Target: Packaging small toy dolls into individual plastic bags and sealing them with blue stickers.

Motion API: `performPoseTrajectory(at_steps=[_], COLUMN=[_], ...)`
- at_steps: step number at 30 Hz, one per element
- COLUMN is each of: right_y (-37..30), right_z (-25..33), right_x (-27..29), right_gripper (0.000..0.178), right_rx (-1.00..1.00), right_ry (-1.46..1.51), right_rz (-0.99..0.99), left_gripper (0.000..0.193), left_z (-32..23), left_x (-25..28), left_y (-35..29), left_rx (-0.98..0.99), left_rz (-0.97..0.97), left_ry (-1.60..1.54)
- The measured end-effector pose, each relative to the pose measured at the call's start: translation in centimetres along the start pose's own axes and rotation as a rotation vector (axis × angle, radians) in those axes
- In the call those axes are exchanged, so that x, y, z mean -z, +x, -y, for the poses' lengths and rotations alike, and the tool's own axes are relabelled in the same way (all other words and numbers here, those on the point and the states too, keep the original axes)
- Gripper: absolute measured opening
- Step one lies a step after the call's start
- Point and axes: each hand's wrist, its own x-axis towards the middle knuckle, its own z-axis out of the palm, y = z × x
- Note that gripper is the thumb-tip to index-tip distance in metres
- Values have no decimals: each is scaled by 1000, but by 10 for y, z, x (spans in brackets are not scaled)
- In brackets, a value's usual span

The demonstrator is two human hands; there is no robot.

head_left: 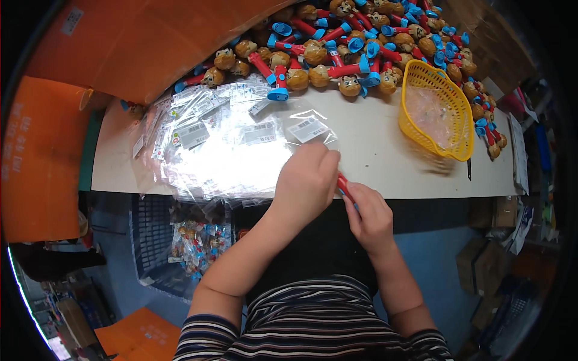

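My left hand [307, 180] is closed at the table's front edge, its fingers pinched at a clear plastic bag [324, 122] with a grey-white printed label [307, 128]. My right hand [372, 216], just to the right, is closed round a slim red and blue toy stick [342, 182]. Its upper end passes close beside my left hand; the rest is hidden by my fingers. Whether that end is inside the bag I cannot tell. Left of my hands lies a spread stack of clear labelled bags [211, 156], shining in the light.
Figure-headed red and blue toy sticks [349, 69] are heaped along the table's [373, 162] far side. A yellow basket [436, 147] with clear plastic inside stands at right. Below the table's left front sits a blue crate [150, 240] of bagged toys. Orange sheets [45, 162] flank the left.
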Motion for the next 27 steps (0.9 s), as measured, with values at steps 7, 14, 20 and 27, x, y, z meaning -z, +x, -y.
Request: performPoseTrajectory(at_steps=[7,14,20,27], right_y=[-19,-13,-3,-7], right_z=[4,0,15,-16], right_x=[-16,-14,5,17], right_gripper=[33,30,40,36], right_rx=[-440,-698,-524,-364], right_ry=[244,383,550,426], right_rz=[-132,-244,61,40], left_gripper=[17,17,18,17], left_z=[-10,-19,-25,-32], left_x=[-5,-10,-14,-8], left_y=[-8,-12,-14,-18], left_rx=[-45,-43,24,37], left_rz=[-20,37,-53,-26], left_ry=[-34,-83,-110,-156])
